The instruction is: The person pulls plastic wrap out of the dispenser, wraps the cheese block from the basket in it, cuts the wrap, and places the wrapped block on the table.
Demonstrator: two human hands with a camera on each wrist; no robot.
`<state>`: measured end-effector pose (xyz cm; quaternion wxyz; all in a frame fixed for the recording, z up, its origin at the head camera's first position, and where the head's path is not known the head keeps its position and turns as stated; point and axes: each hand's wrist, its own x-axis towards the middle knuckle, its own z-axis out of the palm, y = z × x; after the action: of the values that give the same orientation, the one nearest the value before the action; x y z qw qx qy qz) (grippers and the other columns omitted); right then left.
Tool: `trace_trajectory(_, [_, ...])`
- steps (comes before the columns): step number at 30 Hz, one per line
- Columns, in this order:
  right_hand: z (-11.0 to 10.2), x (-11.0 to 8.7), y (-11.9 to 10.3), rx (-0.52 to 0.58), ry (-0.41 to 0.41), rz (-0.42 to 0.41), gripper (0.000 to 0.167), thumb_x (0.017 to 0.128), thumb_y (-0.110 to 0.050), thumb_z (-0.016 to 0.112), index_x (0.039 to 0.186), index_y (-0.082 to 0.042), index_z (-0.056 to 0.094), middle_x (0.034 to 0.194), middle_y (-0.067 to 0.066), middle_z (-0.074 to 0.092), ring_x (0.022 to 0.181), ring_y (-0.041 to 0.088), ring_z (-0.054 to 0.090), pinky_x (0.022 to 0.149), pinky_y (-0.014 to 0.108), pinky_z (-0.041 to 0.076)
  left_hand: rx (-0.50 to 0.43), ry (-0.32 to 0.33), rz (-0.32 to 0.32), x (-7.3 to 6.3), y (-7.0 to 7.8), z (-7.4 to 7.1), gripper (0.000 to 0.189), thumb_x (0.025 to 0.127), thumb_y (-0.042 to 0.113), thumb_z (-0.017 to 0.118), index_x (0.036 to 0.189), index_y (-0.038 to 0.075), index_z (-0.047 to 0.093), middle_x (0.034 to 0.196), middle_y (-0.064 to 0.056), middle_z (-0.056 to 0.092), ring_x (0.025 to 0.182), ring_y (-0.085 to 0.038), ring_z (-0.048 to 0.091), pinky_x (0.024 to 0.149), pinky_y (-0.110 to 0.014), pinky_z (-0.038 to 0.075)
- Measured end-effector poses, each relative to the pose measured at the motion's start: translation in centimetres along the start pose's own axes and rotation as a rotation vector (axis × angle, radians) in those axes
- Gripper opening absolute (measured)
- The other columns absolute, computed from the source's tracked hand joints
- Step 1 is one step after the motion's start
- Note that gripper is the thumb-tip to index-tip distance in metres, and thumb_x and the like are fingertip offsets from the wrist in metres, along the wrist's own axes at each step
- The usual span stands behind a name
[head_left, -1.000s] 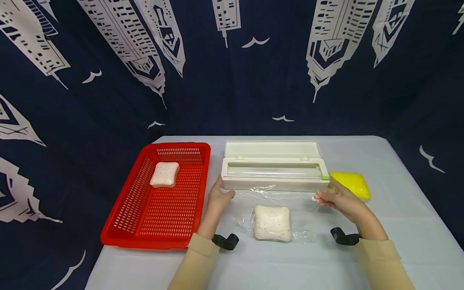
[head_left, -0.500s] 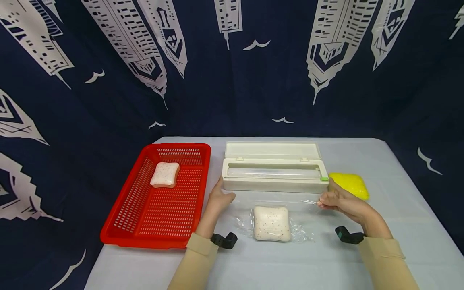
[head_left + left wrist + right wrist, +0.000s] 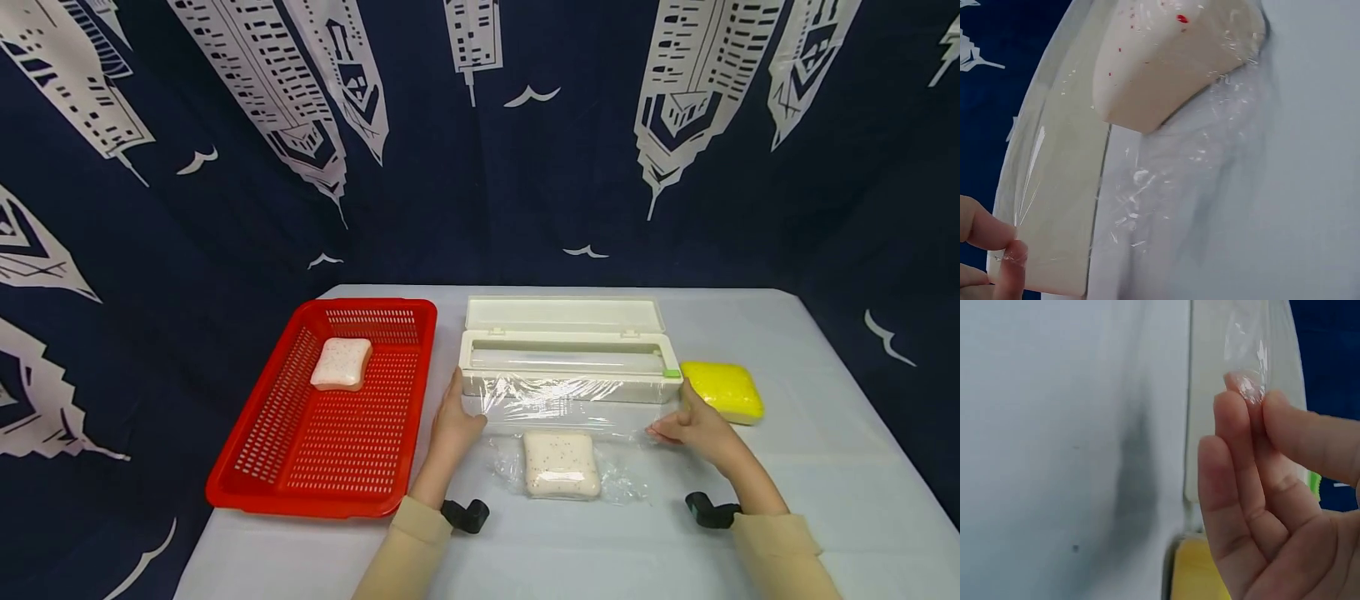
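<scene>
At the left end of the white cling film dispenser [image 3: 570, 387], my left hand [image 3: 456, 423] pinches an edge of clear cling film [image 3: 540, 408] between thumb and finger. My right hand [image 3: 697, 429] pinches the film's other corner near the dispenser's right end; in the right wrist view the film [image 3: 1246, 350] bunches at its fingertips. The film spans the dispenser's front face, creased and shiny. In front of it lies a white, red-speckled square block [image 3: 561, 465], with more clear film spread around its sides. The left wrist view shows the block's tan side [image 3: 1154, 94].
A red perforated basket [image 3: 345, 450] stands on the left with a similar speckled block [image 3: 342, 363] in it. A yellow block [image 3: 723, 390] lies beside the dispenser's right end. The dispenser's lid [image 3: 562, 313] is raised at the back. A white cloth covers the table [image 3: 600, 558].
Half a second ago the film was stretched in a thin line before the dispenser; now it lies higher against the front face. The right hand has shifted slightly left; the left hand has barely moved.
</scene>
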<state>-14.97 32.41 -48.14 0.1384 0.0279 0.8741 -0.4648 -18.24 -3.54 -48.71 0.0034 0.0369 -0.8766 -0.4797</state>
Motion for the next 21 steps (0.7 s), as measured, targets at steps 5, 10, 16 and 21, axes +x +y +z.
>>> trace_trajectory(5, [0.6, -0.1, 0.1, -0.027, 0.066, 0.020, 0.089, 0.097, -0.010, 0.058, 0.151, 0.009, -0.010, 0.102, 0.018, 0.074, 0.080, 0.013, 0.069, 0.072, 0.026, 0.054, -0.024, 0.010, 0.009, -0.4, -0.4, 0.1, 0.089, 0.075, -0.011, 0.062, 0.155, 0.001, 0.024, 0.148, -0.028, 0.042, 0.092, -0.033, 0.059, 0.070, -0.039, 0.051])
trace_trajectory(10, [0.2, -0.4, -0.9, -0.135, 0.250, 0.103, 0.078, 0.100, -0.023, 0.051, 0.152, 0.010, 0.004, 0.127, 0.032, 0.059, 0.102, 0.039, 0.066, 0.087, 0.051, 0.053, -0.069, 0.141, 0.040, -1.1, 0.4, -0.1, 0.075, 0.077, -0.011, 0.058, 0.148, -0.007, 0.033, 0.143, -0.031, 0.042, 0.116, -0.042, 0.054, 0.095, -0.053, 0.047])
trace_trajectory(16, [-1.0, 0.8, -2.1, -0.214, 0.318, 0.026, 0.084, 0.096, -0.045, 0.057, 0.154, 0.001, 0.018, 0.133, 0.038, 0.049, 0.118, 0.052, 0.052, 0.092, 0.061, 0.048, -0.023, 0.277, 0.249, -0.8, 3.8, 0.6, 0.042, 0.083, -0.006, 0.060, 0.124, 0.001, 0.062, 0.137, -0.022, 0.052, 0.125, -0.041, 0.045, 0.104, -0.055, 0.036])
trace_trajectory(21, [-1.5, 2.3, -2.2, -0.296, 0.203, -0.055, 0.086, 0.090, -0.045, 0.069, 0.151, 0.001, 0.030, 0.124, 0.038, 0.046, 0.102, 0.044, 0.054, 0.080, 0.052, 0.051, -0.005, 0.060, 0.362, 0.2, 7.2, 2.5, 0.027, 0.091, 0.004, 0.062, 0.116, 0.011, 0.069, 0.121, -0.009, 0.064, 0.112, -0.026, 0.054, 0.091, -0.040, 0.046])
